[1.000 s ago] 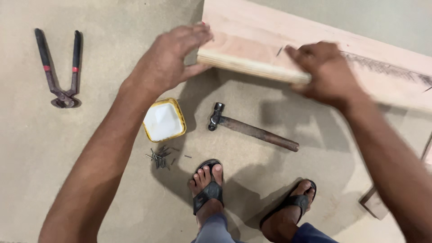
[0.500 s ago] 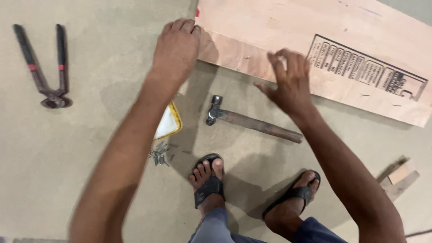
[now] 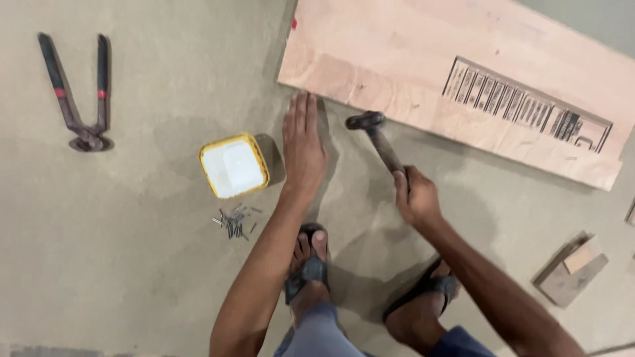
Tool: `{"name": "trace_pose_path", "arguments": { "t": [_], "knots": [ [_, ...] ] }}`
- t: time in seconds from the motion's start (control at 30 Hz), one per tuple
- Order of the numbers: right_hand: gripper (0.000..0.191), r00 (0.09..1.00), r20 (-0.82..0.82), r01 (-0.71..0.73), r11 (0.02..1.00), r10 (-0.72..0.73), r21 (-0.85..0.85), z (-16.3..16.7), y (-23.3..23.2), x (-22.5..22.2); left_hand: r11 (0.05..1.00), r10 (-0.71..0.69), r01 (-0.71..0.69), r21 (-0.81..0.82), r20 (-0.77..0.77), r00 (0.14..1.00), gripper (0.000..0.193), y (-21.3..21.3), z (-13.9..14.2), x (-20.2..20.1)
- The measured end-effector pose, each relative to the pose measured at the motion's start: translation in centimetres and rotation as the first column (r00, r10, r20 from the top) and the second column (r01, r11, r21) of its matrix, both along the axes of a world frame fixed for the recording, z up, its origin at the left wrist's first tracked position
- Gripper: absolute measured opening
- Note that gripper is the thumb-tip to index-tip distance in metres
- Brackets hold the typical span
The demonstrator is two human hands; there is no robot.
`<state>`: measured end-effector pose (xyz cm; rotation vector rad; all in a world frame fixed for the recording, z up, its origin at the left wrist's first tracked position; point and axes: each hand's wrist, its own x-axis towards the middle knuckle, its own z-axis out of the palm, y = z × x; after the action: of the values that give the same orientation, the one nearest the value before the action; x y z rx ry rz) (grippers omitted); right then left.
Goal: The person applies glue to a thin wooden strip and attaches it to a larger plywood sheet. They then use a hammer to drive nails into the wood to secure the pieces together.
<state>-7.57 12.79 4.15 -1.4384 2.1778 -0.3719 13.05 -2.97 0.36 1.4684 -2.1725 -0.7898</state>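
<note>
A large plywood board [image 3: 423, 73] with a black printed panel lies flat on the floor at the top. My left hand [image 3: 303, 145] rests flat on the floor, fingers together, its tips just touching the board's near edge. My right hand [image 3: 415, 196] grips the wooden handle of a hammer [image 3: 380, 140], whose dark head sits close to the board's edge. Both of my feet in dark sandals [image 3: 308, 268] stand below the hands.
A yellow-rimmed white lid [image 3: 233, 166] lies left of my left hand, with a small pile of nails [image 3: 233, 221] below it. Red-banded pincers [image 3: 79, 92] lie at the far left. Small wood offcuts [image 3: 572, 268] sit at the right.
The board has been laid down flat and both hands have left it. My left hand dropped to the floor by its edge; my right hand picked up the hammer.
</note>
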Motion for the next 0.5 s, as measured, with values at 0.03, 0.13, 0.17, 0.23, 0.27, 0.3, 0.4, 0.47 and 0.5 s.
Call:
{"name": "trace_pose_path", "arguments": {
  "t": [0.03,0.13,0.17,0.23,0.27,0.3,0.4,0.47,0.5],
  "knots": [
    [0.028,0.995,0.065,0.069,0.997,-0.071,0.033,0.7,-0.4,0.4,0.999,-0.038,0.039,-0.013,0.050,0.998,0.074,-0.1,-0.4,-0.1],
    [0.025,0.974,0.224,0.065,0.993,-0.041,-0.099,2.9,-2.4,2.0,0.994,-0.110,0.111,-0.001,0.151,0.982,0.070,0.1,-1.8,-0.7],
    [0.030,0.964,0.266,0.045,0.978,0.010,-0.202,3.3,-3.5,2.5,0.993,-0.112,0.115,-0.016,0.142,0.984,0.068,0.1,-2.3,-1.0],
    [0.031,0.900,0.421,0.026,0.950,0.113,-0.311,3.6,-5.8,3.8,0.990,-0.139,0.143,-0.017,0.137,0.981,0.067,0.1,-3.0,-1.2],
    [0.032,0.855,0.490,0.023,0.933,0.167,-0.359,3.6,-6.7,4.4,0.987,-0.156,0.158,-0.003,0.147,0.977,0.067,0.1,-3.2,-1.2],
    [0.028,0.893,0.432,0.017,0.950,0.126,-0.313,3.5,-7.6,4.9,0.986,-0.167,0.169,-0.001,0.153,0.974,0.067,0.0,-3.4,-1.2],
    [0.021,0.960,0.271,0.007,0.969,0.063,-0.248,2.7,-9.1,6.4,0.982,-0.160,0.177,-0.059,0.218,0.963,0.069,-0.5,-3.5,-1.1],
    [0.024,0.980,0.189,-0.014,0.968,0.064,-0.252,2.5,-8.4,6.8,0.981,-0.156,0.179,-0.078,0.234,0.960,0.069,-0.7,-3.5,-1.0],
    [0.023,0.984,0.162,-0.020,0.952,0.072,-0.306,2.5,-7.8,6.9,0.980,-0.152,0.177,-0.085,0.242,0.958,0.070,-0.7,-3.5,-1.0]
  ]
}}
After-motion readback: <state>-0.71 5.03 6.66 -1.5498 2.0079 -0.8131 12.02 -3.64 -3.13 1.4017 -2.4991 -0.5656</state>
